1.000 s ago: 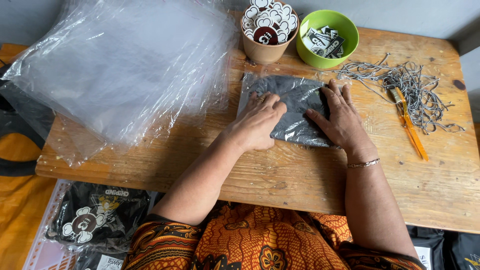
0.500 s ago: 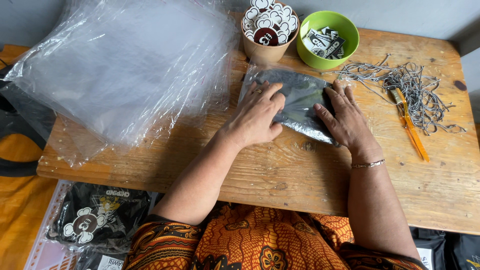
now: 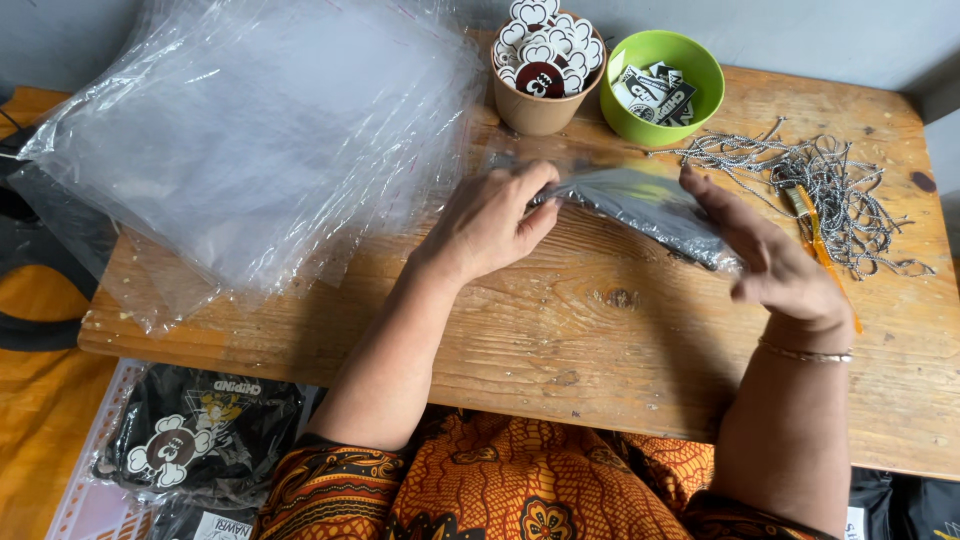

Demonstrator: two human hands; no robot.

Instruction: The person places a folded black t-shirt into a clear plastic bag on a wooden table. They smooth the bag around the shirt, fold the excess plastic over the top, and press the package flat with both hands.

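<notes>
Orange patterned fabric covers the person's lap at the near edge, and beside it on the floor, lower left, lies a black printed garment in a clear wrapper. Beyond the lap runs the worn wooden table, its bare planks showing between the two forearms. The left hand rests above the table's middle with fingers curled, pinching the near left end of a dark folded item sealed in a clear plastic bag. That bag is raised off the wood and tilted, running from the left fingers across to the right hand, which stands on edge with fingers straight and nearly flat, its palm pressed against the bag's right end; a thin metal bangle circles that wrist. Just right of the right hand lies an orange-handled tool, partly under a tangle of silver ball chains spread over the far right of the table. On the far left a thick stack of clear plastic bags overhangs the table edge. At the far edge stand a tan paper cup filled with white and dark round stickers and, touching it, a green plastic bowl of black-and-white tags
</notes>
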